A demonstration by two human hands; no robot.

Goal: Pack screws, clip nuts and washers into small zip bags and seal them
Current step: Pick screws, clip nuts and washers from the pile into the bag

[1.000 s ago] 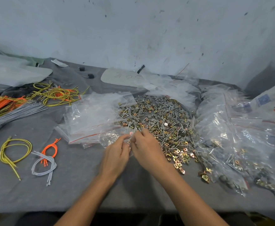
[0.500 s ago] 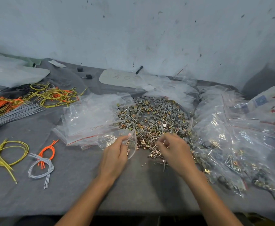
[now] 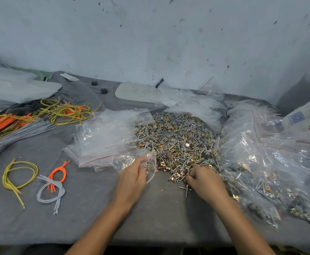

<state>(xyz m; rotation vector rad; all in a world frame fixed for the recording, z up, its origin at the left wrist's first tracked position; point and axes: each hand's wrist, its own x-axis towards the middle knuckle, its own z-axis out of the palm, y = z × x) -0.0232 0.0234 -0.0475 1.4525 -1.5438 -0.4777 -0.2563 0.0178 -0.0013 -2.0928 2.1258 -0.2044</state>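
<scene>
Left hand (image 3: 132,179) is pinching a bag (image 3: 132,160) open while right hand (image 3: 206,182) is pinching screws (image 3: 187,190), probably bound left into it.

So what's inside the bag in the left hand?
Gold and silver bits show through the bag; whether inside or beneath it is unclear. The left hand covers part of it.

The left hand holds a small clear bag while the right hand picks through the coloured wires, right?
No. The head view shows the right hand in the screw-and-nut pile; the wires lie far left. The left hand does hold the bag.
</scene>
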